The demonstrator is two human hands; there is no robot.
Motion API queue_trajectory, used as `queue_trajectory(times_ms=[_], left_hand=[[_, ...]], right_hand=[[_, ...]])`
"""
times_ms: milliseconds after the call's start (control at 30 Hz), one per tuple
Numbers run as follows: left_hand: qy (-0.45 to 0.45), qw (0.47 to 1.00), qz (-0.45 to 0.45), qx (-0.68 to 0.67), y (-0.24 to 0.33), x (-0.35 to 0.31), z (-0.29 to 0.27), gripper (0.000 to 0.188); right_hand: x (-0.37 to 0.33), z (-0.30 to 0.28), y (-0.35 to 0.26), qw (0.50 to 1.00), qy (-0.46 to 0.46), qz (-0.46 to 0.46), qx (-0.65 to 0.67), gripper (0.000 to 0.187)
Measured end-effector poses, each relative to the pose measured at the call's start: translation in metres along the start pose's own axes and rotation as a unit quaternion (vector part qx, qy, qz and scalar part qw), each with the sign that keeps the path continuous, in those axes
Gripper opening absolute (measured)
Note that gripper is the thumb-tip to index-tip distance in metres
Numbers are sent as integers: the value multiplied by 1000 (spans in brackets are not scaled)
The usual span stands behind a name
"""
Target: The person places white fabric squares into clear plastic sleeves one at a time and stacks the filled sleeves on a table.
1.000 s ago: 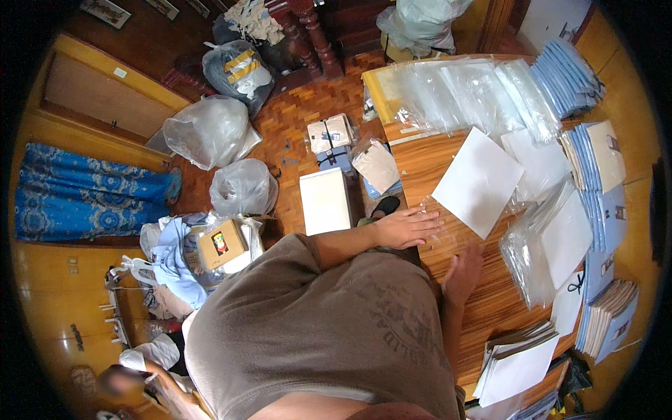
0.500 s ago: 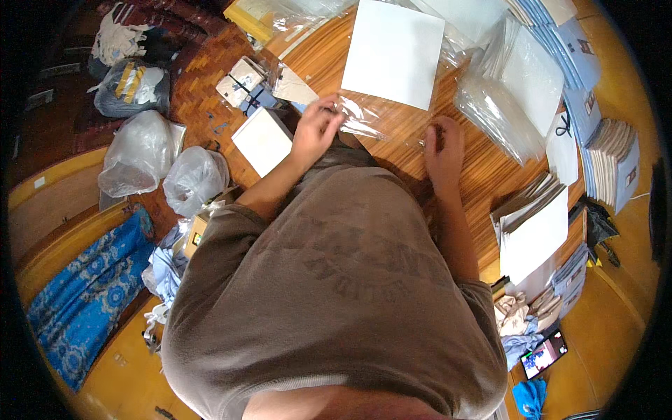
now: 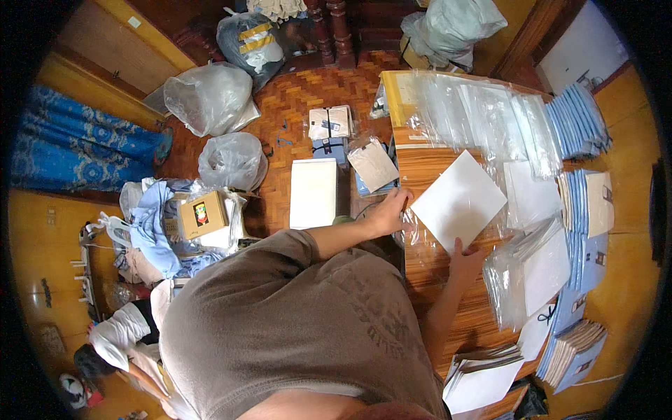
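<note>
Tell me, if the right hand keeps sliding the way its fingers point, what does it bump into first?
The right hand points up the wooden table, fingertips at the lower corner of the white square card. It would probably meet that card first; they look already touching, though depth is hard to judge.

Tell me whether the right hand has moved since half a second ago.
Yes. The right hand has come closer to the white square card on the wooden table; its fingers now touch the card's near edge.
</note>
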State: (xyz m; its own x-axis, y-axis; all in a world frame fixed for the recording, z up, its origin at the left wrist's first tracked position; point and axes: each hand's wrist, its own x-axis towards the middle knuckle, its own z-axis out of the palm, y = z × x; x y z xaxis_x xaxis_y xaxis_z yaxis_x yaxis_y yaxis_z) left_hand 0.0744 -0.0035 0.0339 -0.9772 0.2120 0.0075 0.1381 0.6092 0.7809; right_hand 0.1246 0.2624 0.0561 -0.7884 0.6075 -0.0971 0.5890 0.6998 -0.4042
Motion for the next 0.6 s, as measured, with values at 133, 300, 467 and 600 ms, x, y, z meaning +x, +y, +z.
queue_trajectory(times_ms=[133,300,467,600], left_hand=[[-43,965,-157,-206,-25,-12,12,62],[-227,894,-240,-303,-36,-17,-29,27],[-161,814,-293,-475,-48,-34,-40,24],[-98,763,-308,-560,-44,-29,-37,24]], right_hand=[[27,15,9,990,-113,-55,57,67],[29,49,24,932,-118,-18,343,45],[-20,34,-27,841,-126,46,524,46],[-36,53,-41,763,-98,106,631,46]])
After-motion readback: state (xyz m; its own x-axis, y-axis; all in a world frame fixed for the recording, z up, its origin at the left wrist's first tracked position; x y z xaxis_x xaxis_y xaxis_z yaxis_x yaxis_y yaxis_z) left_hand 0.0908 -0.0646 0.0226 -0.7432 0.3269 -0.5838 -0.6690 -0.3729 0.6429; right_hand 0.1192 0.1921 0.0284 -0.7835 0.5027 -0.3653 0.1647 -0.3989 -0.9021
